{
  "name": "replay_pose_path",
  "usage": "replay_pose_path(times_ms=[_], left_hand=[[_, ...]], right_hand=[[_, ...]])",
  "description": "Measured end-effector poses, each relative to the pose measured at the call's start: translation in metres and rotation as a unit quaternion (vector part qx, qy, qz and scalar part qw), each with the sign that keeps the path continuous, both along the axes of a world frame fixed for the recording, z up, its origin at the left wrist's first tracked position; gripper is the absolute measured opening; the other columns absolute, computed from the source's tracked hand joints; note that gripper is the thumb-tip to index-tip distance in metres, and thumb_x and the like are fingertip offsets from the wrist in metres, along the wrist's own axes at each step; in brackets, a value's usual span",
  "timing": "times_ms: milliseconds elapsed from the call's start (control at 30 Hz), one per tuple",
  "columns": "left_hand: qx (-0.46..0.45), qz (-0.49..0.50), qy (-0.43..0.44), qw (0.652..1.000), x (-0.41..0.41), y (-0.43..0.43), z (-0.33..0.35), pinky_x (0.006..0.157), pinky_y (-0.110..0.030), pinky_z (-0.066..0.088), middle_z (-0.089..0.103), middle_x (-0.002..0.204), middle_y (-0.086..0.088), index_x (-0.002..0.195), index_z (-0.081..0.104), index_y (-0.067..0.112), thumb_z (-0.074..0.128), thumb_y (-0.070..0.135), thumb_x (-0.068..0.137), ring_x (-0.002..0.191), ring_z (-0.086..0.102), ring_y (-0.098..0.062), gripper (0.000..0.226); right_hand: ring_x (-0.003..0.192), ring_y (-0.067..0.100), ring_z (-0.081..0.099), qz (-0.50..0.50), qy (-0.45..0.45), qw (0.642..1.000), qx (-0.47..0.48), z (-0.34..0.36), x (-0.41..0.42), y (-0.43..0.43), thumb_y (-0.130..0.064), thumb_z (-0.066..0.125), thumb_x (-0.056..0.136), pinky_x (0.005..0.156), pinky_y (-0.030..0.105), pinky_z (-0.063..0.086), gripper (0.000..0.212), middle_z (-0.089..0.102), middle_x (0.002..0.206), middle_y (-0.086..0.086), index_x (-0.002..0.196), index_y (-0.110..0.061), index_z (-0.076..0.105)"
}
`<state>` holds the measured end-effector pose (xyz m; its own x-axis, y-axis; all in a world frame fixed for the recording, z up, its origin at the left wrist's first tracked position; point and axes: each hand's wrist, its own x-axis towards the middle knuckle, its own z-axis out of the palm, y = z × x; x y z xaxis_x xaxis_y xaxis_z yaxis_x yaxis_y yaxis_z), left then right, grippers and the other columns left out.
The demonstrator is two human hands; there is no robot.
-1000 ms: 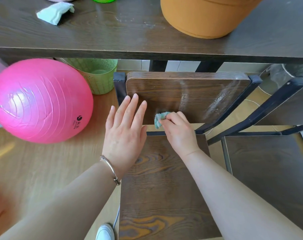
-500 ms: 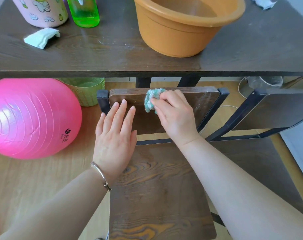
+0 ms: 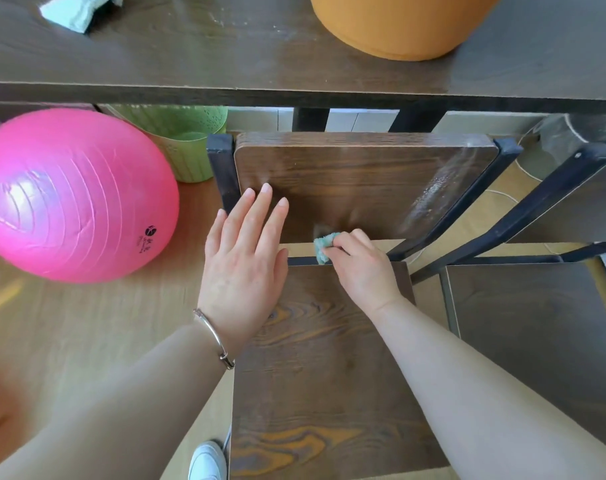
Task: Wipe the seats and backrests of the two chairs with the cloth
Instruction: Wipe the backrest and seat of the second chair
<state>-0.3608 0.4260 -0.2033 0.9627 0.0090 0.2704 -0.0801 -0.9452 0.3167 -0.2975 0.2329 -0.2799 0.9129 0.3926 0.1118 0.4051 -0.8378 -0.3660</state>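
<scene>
Down from the top edge of the backrest (image 3: 357, 181), where it was half a second ago, the cloth (image 3: 324, 249) is being brought to the panel's lower edge, just above the gap before the seat (image 3: 322, 368). It is being pinched as a small teal wad by the curled fingers and thumb of the right hand (image 3: 362, 271), with only its left end being left in sight. The left hand (image 3: 244, 265) is being kept where it was, flat and released, fingers straight and close together over the left part of the backrest and palm over the seat's rear left corner (whether it is pressing on the wood cannot be told). A thin bracelet (image 3: 213, 337) is being worn on that wrist. The second chair (image 3: 537, 334) is being left untouched just to the right. Behind the chairs, an orange basin (image 3: 398, 26) and a folded pale rag (image 3: 76, 12) are being carried by the dark table (image 3: 190, 64), while a pink ball (image 3: 73, 195) and a green basket (image 3: 187, 143) are being kept on the floor to the left.
</scene>
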Motion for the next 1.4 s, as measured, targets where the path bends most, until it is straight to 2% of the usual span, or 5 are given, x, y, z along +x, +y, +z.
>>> replay_pose_path(times_ms=[300,700,1000,1233,1400], left_hand=[[0.000,-0.009,0.024,1.000,-0.010,0.000,0.003,0.116,-0.053,0.023,0.029,0.157,-0.007,0.148,0.036,0.014,0.057,0.015,0.091,0.147,0.020,-0.025,0.060],[-0.001,-0.029,-0.001,1.000,-0.007,-0.021,0.007,0.115,-0.052,0.026,0.031,0.156,-0.007,0.147,0.037,0.014,0.058,0.015,0.091,0.147,0.023,-0.025,0.060],[0.010,-0.017,0.008,1.000,-0.003,-0.036,-0.021,0.113,-0.053,0.030,0.032,0.156,-0.007,0.146,0.037,0.015,0.057,0.018,0.091,0.145,0.026,-0.026,0.059],[0.102,0.018,-0.148,0.984,0.032,-0.034,0.015,0.113,-0.061,0.020,0.030,0.155,-0.016,0.143,0.044,0.012,0.059,0.020,0.088,0.145,0.025,-0.032,0.058],[0.153,-0.003,-0.108,0.982,0.057,-0.039,0.035,0.115,-0.060,0.014,0.025,0.158,-0.013,0.149,0.032,0.012,0.055,0.028,0.089,0.148,0.018,-0.030,0.066]], right_hand=[[0.085,0.009,0.047,-0.004,-0.054,0.998,0.016,0.049,0.013,-0.015,-0.028,0.057,0.097,0.070,0.030,0.045,0.014,0.049,0.093,-0.006,0.096,-0.017,0.066],[0.098,0.022,0.057,0.054,-0.267,0.962,0.027,0.116,0.045,-0.044,-0.015,0.072,0.090,0.078,0.024,0.048,0.020,0.066,0.103,0.013,0.106,-0.004,0.073],[0.085,0.017,0.052,-0.111,0.108,0.981,0.118,0.027,0.029,-0.035,-0.033,0.056,0.096,0.078,0.044,0.049,0.015,0.048,0.093,-0.004,0.090,-0.021,0.062],[0.087,0.016,0.052,-0.088,0.088,0.989,0.080,0.026,0.019,-0.040,-0.034,0.052,0.098,0.076,0.041,0.050,0.019,0.052,0.095,-0.006,0.098,-0.020,0.065],[0.095,0.013,0.054,-0.083,0.087,0.990,0.079,0.029,0.014,-0.041,-0.031,0.051,0.100,0.080,0.042,0.053,0.020,0.055,0.102,-0.006,0.108,-0.020,0.066]])
